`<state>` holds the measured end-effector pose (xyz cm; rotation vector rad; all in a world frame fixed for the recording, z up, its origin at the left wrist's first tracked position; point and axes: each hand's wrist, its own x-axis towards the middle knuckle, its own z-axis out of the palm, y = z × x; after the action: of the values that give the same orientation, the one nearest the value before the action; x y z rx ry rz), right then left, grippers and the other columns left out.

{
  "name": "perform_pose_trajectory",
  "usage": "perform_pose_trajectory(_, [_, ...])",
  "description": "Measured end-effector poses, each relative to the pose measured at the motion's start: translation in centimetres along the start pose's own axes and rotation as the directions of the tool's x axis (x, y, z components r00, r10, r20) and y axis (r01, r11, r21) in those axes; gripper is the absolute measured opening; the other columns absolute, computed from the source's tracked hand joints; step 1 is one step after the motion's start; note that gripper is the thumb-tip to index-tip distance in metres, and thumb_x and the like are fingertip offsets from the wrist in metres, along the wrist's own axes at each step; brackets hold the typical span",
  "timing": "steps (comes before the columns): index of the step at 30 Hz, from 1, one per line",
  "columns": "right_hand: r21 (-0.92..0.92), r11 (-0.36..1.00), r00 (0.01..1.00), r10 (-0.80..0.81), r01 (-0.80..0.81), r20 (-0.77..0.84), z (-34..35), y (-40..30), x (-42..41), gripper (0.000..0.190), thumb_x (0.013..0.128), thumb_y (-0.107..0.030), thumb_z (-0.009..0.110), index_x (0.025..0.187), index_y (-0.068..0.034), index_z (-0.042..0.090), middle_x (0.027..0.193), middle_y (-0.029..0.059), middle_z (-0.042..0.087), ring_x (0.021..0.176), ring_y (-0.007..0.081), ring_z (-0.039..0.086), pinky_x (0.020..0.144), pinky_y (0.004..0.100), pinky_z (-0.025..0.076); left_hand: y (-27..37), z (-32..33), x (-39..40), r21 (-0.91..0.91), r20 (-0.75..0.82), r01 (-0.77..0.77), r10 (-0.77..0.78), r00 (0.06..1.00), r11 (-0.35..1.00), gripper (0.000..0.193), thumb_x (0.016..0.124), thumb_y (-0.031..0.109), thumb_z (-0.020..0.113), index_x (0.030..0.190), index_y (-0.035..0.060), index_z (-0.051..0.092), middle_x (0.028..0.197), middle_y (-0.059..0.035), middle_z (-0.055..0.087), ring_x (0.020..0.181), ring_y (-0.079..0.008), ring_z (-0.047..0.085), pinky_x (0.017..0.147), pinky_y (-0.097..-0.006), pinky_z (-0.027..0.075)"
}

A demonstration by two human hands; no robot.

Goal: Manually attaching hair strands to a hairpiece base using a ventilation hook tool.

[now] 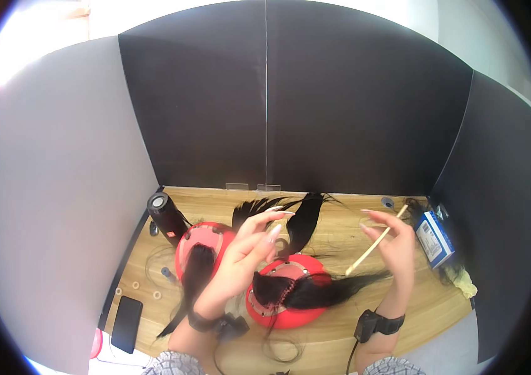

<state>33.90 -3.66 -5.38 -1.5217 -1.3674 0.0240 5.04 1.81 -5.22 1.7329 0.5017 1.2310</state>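
Observation:
My left hand [251,246] is raised above the table between two red wig-making head forms, its thumb and fingers apart. I see nothing clearly held in it; a fine hair strand would be too thin to make out. In my right hand [394,239] a thin pale wooden stick [371,251] lies between thumb and fingers, its lower end slanting down to the left. Below and between the hands sits the nearer red form [310,318] with a pinned net cap. Long black hair [321,291] on it sweeps right. The other red form [186,253], partly behind my left arm, carries a black hair lock [197,269].
More black hair [305,220] lies at the back. A black cylindrical speaker [169,220], phone [127,324] and small rings [157,295] are left. A blue-and-white box [434,239] and crumpled yellowish piece [464,283] are right. Dark panels [364,108] enclose the wooden table [415,318].

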Motion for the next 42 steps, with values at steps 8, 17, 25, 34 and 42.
perform_pose_trajectory(8, [0.529, 0.843, 0.919, -0.278, 0.094, 0.280, 4.2, -6.6, -3.6, 0.039, 0.080, 0.005, 0.075, 0.118, -0.002, 0.068, 0.110, 0.0122, 0.073, 0.064, 0.0105, 0.069, 0.057, 0.0238, 0.055, -1.0, 0.4, -0.6, -0.157, 0.098, 0.095, -0.080, 0.992, 0.983, 0.037, 0.105, 0.019, 0.046, 0.082, -0.0033, 0.066, 0.143, -0.0125, 0.044, 0.126, -0.0152, 0.042, 0.100, -0.0303, 0.037])
perform_pose_trajectory(17, [0.335, 0.839, 0.883, -0.467, 0.429, 0.038, 6.6, -5.8, -4.2, 0.031, 0.082, -0.001, 0.075, 0.112, -0.004, 0.071, 0.099, 0.0129, 0.073, 0.078, 0.0222, 0.073, 0.067, 0.0305, 0.059, -1.9, 1.3, -0.5, -0.184, 0.138, 0.130, -0.105, 0.985, 0.974, 0.035, 0.105, 0.020, 0.043, 0.109, -0.0041, 0.068, 0.139, -0.0132, 0.046, 0.127, -0.0216, 0.045, 0.109, -0.0381, 0.035])
perform_pose_trajectory(25, [0.284, 0.775, 0.795, -0.603, 0.565, 0.064, 7.0, -5.5, -4.2, 0.043, 0.080, -0.002, 0.075, 0.122, -0.006, 0.067, 0.105, 0.0132, 0.071, 0.085, 0.0228, 0.071, 0.070, 0.0312, 0.058, -1.8, 1.4, -0.5, -0.189, 0.129, 0.128, -0.104, 0.986, 0.974, 0.034, 0.105, 0.020, 0.044, 0.102, -0.0040, 0.067, 0.138, -0.0138, 0.048, 0.127, -0.0223, 0.045, 0.110, -0.0382, 0.034])
perform_pose_trajectory(34, [0.204, 0.759, 0.758, -0.645, 0.619, 0.098, 6.9, -5.6, -4.2, 0.050, 0.078, -0.003, 0.074, 0.127, -0.005, 0.064, 0.104, 0.0115, 0.071, 0.086, 0.0227, 0.071, 0.069, 0.0323, 0.057, -2.0, 1.4, -0.6, -0.231, 0.095, 0.110, -0.090, 0.991, 0.967, 0.040, 0.107, 0.026, 0.043, 0.103, -0.0038, 0.069, 0.124, -0.0083, 0.053, 0.091, -0.0084, 0.049, 0.082, -0.0258, 0.042])
perform_pose_trajectory(42, [0.099, 0.706, 0.708, -0.706, 0.702, 0.015, 7.5, -5.3, -4.1, 0.042, 0.079, 0.000, 0.073, 0.121, -0.001, 0.066, 0.096, 0.0127, 0.071, 0.077, 0.0226, 0.071, 0.063, 0.0324, 0.057, -1.5, 1.4, -0.7, -0.218, 0.084, 0.111, -0.095, 0.992, 0.970, 0.039, 0.106, 0.023, 0.045, 0.092, -0.0042, 0.068, 0.132, -0.0102, 0.050, 0.107, -0.0103, 0.050, 0.089, -0.0261, 0.043])
